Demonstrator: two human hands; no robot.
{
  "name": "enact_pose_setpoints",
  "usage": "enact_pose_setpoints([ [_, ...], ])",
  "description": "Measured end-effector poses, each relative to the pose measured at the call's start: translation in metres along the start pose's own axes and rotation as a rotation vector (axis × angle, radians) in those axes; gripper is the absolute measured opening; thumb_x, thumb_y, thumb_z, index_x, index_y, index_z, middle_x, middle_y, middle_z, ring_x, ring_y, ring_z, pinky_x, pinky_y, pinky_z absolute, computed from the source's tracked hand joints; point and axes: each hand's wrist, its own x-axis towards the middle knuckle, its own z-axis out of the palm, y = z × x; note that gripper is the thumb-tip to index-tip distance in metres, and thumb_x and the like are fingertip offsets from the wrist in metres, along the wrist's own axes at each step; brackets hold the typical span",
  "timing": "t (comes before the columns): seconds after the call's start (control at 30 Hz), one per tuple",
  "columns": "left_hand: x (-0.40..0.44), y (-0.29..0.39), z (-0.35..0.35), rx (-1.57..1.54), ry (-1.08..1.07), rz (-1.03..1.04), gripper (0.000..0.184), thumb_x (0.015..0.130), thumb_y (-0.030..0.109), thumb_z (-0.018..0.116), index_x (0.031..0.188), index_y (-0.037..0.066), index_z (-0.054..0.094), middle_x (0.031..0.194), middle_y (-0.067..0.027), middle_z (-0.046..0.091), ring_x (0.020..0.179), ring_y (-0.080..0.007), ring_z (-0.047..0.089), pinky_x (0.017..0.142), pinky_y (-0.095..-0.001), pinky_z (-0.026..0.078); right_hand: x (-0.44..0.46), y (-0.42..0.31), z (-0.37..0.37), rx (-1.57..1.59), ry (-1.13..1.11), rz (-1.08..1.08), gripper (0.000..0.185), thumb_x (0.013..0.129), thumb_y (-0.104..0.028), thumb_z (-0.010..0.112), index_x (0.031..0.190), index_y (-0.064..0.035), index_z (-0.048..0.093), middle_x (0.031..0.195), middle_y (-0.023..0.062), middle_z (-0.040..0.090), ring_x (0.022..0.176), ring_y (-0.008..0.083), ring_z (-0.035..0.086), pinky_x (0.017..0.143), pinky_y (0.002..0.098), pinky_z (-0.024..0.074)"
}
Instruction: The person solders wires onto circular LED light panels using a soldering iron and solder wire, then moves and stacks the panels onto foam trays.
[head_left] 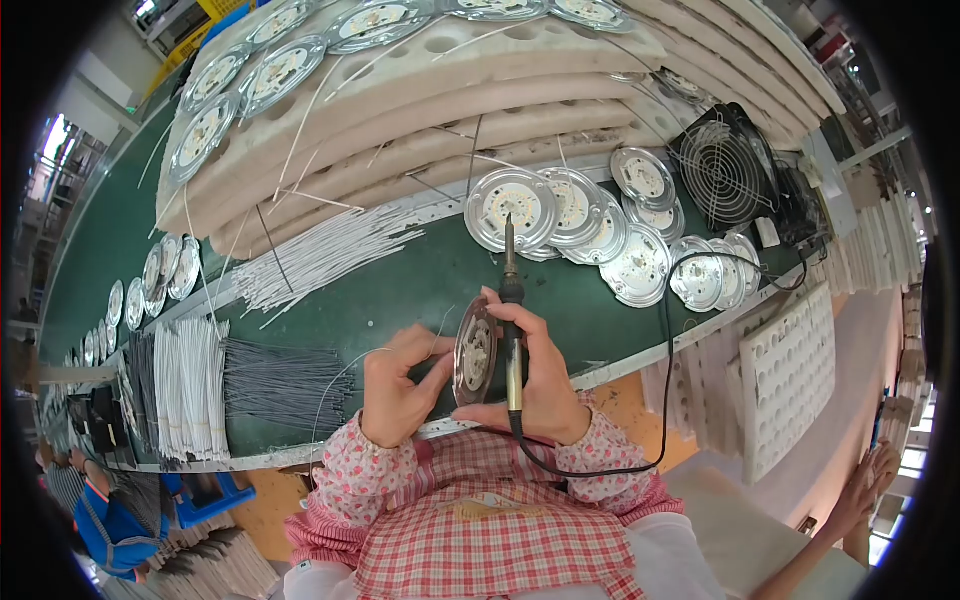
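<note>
My right hand (pixel 545 378) is closed around a soldering iron (pixel 514 365) whose tip points up and away from me. That same hand also grips the rim of a round metal LED plate (pixel 476 352), tilted on edge so its face turns left. My left hand (pixel 402 382) is beside the plate, thumb and fingers pinched together on a thin white wire (pixel 330 398) that trails down to the left. The fingertips are close to the plate's face; whether they touch it I cannot tell. The iron's black cord (pixel 600 472) loops under my right wrist.
Several LED plates (pixel 640 265) overlap on the green table (pixel 400 282), near a black fan (pixel 722 165). Loose white wires (pixel 325 255) and bundled grey wires (pixel 285 385) lie left. Stacked foam trays (pixel 420 125) rise behind. Another person's hand (pixel 865 488) shows at right.
</note>
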Motion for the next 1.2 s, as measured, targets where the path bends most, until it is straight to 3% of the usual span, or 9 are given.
enact_pose_setpoints([
  [0.27,-0.002,-0.004,-0.009,-0.133,-0.044,-0.107,0.010,0.084,0.006,0.073,0.092,0.000,0.073,0.075,-0.0116,0.063,0.067,-0.0180,0.060,0.062,-0.0297,0.046,-0.002,-0.011,0.013,-0.128,0.132,-0.023,0.104,0.059,-0.026,0.098,0.140,-0.0021,0.037,0.147,0.0225,0.045,0.125,0.0306,0.055,0.103,0.0397,0.0463],
  [0.43,0.003,0.008,0.002,0.110,0.016,-0.159,0.032,0.075,0.027,0.084,0.086,-0.001,0.071,0.064,-0.0095,0.062,0.055,-0.0190,0.058,0.053,-0.0305,0.043,-0.003,-0.019,0.025,-0.450,0.277,-0.069,0.096,0.061,-0.032,0.094,0.138,-0.0046,0.043,0.137,0.0209,0.052,0.113,0.0378,0.055,0.097,0.0451,0.0460],
  [0.63,0.018,-0.009,0.007,0.186,-0.023,-0.236,0.036,0.075,0.031,0.085,0.084,0.000,0.071,0.071,-0.0090,0.064,0.064,-0.0239,0.062,0.070,-0.0378,0.046,-0.006,-0.011,0.003,-0.648,0.146,-0.056,0.082,0.069,-0.034,0.088,0.135,-0.0063,0.049,0.124,0.0159,0.058,0.111,0.0355,0.053,0.092,0.0451,0.0437],
  [0.73,0.024,0.005,0.009,0.752,0.387,0.201,0.029,0.074,0.026,0.085,0.076,0.003,0.068,0.090,-0.0081,0.066,0.085,-0.0241,0.060,0.082,-0.0369,0.043,-0.003,-0.008,0.000,-0.773,0.105,-0.042,0.070,0.073,-0.033,0.084,0.131,-0.0070,0.054,0.115,0.0121,0.059,0.107,0.0313,0.055,0.087,0.0427,0.0428],
  [0.77,0.020,-0.001,0.007,0.640,0.349,0.173,0.020,0.078,0.021,0.080,0.073,0.006,0.068,0.100,-0.0067,0.064,0.097,-0.0253,0.056,0.093,-0.0383,0.037,-0.002,-0.007,-0.002,-0.798,0.124,-0.069,0.068,0.073,-0.032,0.085,0.129,-0.0067,0.056,0.113,0.0115,0.060,0.103,0.0307,0.056,0.085,0.0419,0.0440],
  [0.8,0.016,-0.005,0.001,0.546,0.228,0.185,0.018,0.080,0.018,0.078,0.073,0.006,0.067,0.099,-0.0065,0.065,0.096,-0.0253,0.057,0.092,-0.0382,0.037,-0.001,-0.006,-0.003,-0.823,0.142,-0.094,0.067,0.072,-0.032,0.085,0.127,-0.0064,0.057,0.110,0.0108,0.061,0.100,0.0300,0.057,0.082,0.0412,0.0452],
  [0.9,0.007,-0.012,-0.012,0.263,-0.062,0.166,0.016,0.086,0.007,0.069,0.070,0.004,0.066,0.095,-0.0055,0.065,0.090,-0.0253,0.059,0.088,-0.0381,0.041,-0.016,-0.003,-0.029,-0.752,0.086,-0.187,0.049,0.077,-0.022,0.082,0.119,-0.0035,0.063,0.089,0.0098,0.064,0.078,0.0260,0.061,0.065,0.0352,0.0472],
  [1.03,0.007,-0.025,-0.008,0.296,-0.036,0.273,0.015,0.081,0.005,0.071,0.068,0.003,0.065,0.093,-0.0043,0.066,0.088,-0.0243,0.061,0.085,-0.0383,0.042,-0.022,-0.021,-0.039,-0.056,0.249,0.037,0.028,0.080,-0.001,0.063,0.108,0.0002,0.069,0.066,0.0092,0.057,0.048,0.0193,0.052,0.046,0.0313,0.0397],
  [1.2,0.009,-0.025,-0.002,0.362,-0.014,0.383,0.017,0.075,0.007,0.076,0.064,0.005,0.063,0.088,-0.0023,0.064,0.086,-0.0220,0.062,0.083,-0.0386,0.044,-0.014,-0.016,-0.053,-0.165,-0.033,-0.098,0.024,0.080,-0.002,0.064,0.103,-0.0001,0.071,0.067,0.0097,0.060,0.051,0.0205,0.054,0.047,0.0332,0.0427],
])
